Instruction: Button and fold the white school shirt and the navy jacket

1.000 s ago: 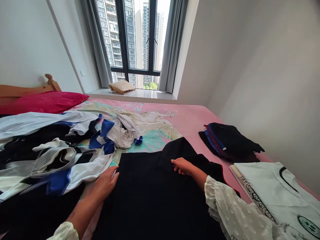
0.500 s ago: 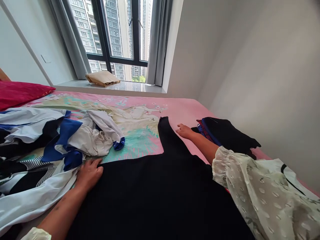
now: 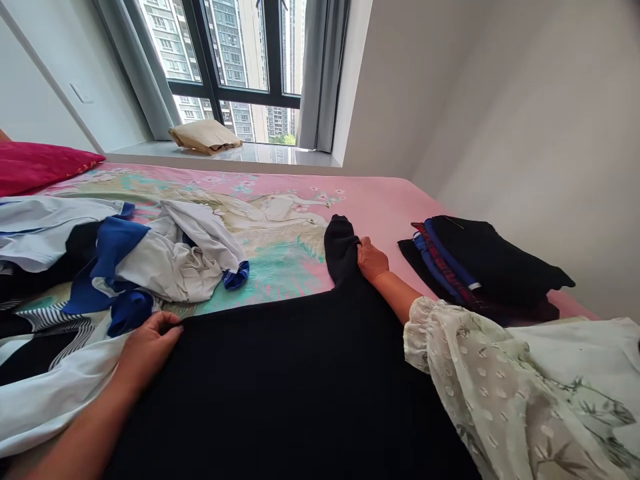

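A black long-sleeved garment (image 3: 280, 387) lies spread flat over the near part of the bed, one sleeve (image 3: 345, 257) pointing away towards the window. My right hand (image 3: 371, 260) is closed on the right edge of that sleeve, which is wrinkled where I grip it. At the garment's far left corner, my left hand (image 3: 153, 340) has thumb and fingers pinched on the black cloth. Just beyond the left hand sits a heap of loose white, blue and black clothes (image 3: 175, 260).
Folded dark clothes (image 3: 490, 260) are stacked at the right, near the wall, with a white printed garment (image 3: 590, 347) in front. A red pillow (image 3: 45, 167) lies at far left on the pink patterned bedsheet (image 3: 375, 193). A brown paper bag (image 3: 205, 137) rests on the windowsill.
My right hand has gone from open beside the sleeve to gripping it, and the sleeve is now bunched. My left hand has closed on the garment's corner. The view has tilted down slightly.
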The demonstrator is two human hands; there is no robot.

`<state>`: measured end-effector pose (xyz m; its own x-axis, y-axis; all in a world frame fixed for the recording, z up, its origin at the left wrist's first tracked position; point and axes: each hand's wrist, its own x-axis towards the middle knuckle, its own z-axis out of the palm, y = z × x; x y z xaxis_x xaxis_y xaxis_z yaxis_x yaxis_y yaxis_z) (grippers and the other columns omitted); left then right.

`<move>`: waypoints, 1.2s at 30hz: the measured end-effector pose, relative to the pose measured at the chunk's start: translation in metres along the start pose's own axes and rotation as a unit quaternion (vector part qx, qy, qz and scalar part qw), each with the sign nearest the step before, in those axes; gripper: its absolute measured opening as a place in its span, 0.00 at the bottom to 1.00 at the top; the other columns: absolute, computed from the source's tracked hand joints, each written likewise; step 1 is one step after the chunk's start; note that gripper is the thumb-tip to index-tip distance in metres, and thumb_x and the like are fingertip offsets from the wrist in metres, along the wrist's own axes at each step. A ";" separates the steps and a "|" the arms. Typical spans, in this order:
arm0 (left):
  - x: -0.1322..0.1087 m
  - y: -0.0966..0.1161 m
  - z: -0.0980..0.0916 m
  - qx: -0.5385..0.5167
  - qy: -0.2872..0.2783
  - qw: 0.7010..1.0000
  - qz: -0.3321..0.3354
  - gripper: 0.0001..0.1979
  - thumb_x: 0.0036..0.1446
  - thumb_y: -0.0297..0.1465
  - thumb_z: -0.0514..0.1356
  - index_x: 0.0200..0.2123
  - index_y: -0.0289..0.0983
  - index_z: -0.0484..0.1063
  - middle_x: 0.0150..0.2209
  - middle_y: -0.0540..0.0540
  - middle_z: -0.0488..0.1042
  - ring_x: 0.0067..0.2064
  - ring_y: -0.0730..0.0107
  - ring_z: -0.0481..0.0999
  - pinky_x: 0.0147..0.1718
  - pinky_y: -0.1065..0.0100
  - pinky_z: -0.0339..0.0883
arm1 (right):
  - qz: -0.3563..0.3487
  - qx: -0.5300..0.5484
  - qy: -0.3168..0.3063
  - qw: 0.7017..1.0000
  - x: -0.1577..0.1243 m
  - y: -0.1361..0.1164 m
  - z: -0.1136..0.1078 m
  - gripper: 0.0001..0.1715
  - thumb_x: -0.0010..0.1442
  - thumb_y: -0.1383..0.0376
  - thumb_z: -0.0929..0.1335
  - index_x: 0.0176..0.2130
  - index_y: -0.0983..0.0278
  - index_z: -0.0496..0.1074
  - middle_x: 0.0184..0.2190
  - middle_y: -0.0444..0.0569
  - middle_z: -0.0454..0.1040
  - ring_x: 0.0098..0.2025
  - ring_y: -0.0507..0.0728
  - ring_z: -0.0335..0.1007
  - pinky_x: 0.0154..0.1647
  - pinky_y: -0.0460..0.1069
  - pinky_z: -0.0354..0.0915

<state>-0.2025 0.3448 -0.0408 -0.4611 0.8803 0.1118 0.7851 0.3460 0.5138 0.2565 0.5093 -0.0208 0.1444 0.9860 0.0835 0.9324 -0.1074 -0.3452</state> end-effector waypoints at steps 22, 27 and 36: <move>0.015 0.010 -0.017 0.071 -0.091 0.993 -0.016 0.15 0.54 0.41 0.52 0.42 0.42 0.68 0.30 0.54 0.75 0.36 0.67 0.73 0.33 0.72 0.63 | -0.184 -0.032 -0.082 0.979 -0.265 0.060 -0.061 0.31 0.62 0.53 0.60 0.61 0.61 0.59 0.62 0.54 0.57 0.64 0.64 0.49 0.63 0.65 0.42; -0.044 0.051 -0.018 0.153 -0.001 0.976 0.157 0.25 0.54 0.43 0.49 0.49 0.33 0.66 0.50 0.37 0.72 0.54 0.50 0.69 0.51 0.54 0.62 | -0.068 -0.029 0.022 0.997 -0.210 0.110 -0.109 0.20 0.64 0.62 0.56 0.46 0.63 0.71 0.49 0.52 0.72 0.52 0.57 0.64 0.57 0.51 0.55; -0.178 0.090 0.030 0.168 -0.077 0.934 0.306 0.28 0.56 0.47 0.49 0.57 0.45 0.64 0.62 0.46 0.61 0.65 0.57 0.54 0.62 0.45 0.37 | -0.010 -0.062 -0.117 0.991 -0.103 0.085 -0.083 0.15 0.59 0.62 0.64 0.43 0.67 0.70 0.41 0.58 0.74 0.45 0.62 0.70 0.44 0.53 0.63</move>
<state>-0.0376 0.2286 -0.0398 0.1617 0.9737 0.1605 0.9794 -0.1783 0.0950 0.3483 0.3880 0.0189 0.0575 0.9891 -0.1353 0.9698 -0.0875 -0.2276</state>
